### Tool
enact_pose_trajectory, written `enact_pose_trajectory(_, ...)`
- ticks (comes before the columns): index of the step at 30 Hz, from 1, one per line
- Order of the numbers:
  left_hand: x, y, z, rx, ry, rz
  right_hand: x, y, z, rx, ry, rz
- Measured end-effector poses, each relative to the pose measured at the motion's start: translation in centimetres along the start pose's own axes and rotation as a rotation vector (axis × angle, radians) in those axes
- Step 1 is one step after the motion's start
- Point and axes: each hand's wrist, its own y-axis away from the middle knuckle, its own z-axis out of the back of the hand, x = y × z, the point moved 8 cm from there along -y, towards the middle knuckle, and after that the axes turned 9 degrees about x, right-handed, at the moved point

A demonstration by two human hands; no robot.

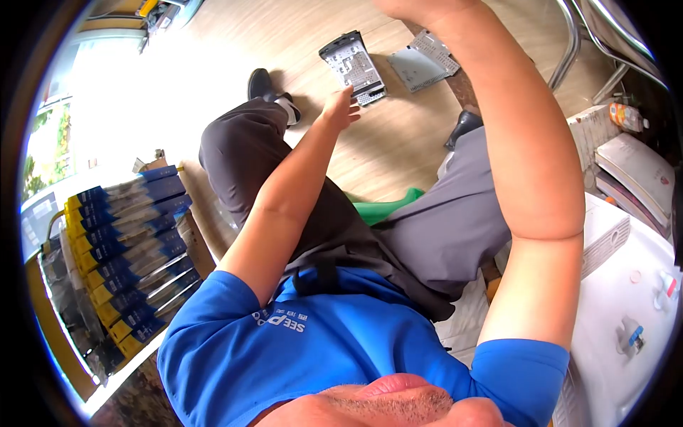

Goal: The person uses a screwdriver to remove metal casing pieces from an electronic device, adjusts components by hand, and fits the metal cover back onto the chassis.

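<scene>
My left hand [340, 110] is held out over the floor between my legs, its fingers apart and nothing visible in them. Just beyond it lies a grey metal casing [353, 65] with a black end and many small cut-outs; whether the hand touches it, I cannot tell. To its right on the floor are a flat grey metal panel [414, 69] and a perforated metal plate [435, 48] lying against it. My right hand [427, 6] is at the top edge, raised past the panel. Its fingers are cut off by the frame, so any grip is hidden.
A green plastic seat [384, 208] shows between my thighs. On the left stands a rack of blue and yellow boxes [128, 263]. Chrome chair legs [569, 50] are at upper right. A white tabletop [605, 341], books [637, 171] and a bottle [627, 117] lie along the right.
</scene>
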Motion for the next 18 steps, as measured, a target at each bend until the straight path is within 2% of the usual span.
enact_pose_trajectory(2,0.6,-1.2,-0.6,0.025,0.074,0.017,0.0,-0.1,0.0,-0.020,0.022,0.019)
enact_pose_trajectory(5,0.6,-2.3,-0.8,0.037,0.269,-0.089,-0.1,-0.2,-0.2,-0.021,0.029,0.042)
enact_pose_trajectory(10,0.1,-2.7,0.2,-0.038,0.270,-0.152,-0.5,-0.1,-0.8,-0.049,-0.019,0.137)
enact_pose_trajectory(13,-2.7,-2.5,1.1,-0.066,0.152,-0.240,-1.0,0.1,-0.3,0.002,-0.013,0.067)
enact_pose_trajectory(16,-8.0,-1.4,1.3,0.026,0.003,-0.321,-1.4,0.3,0.3,-0.016,0.017,0.040)
enact_pose_trajectory(18,-11.2,-0.2,1.9,0.002,-0.214,-0.291,-1.8,0.5,0.7,-0.007,0.029,0.032)
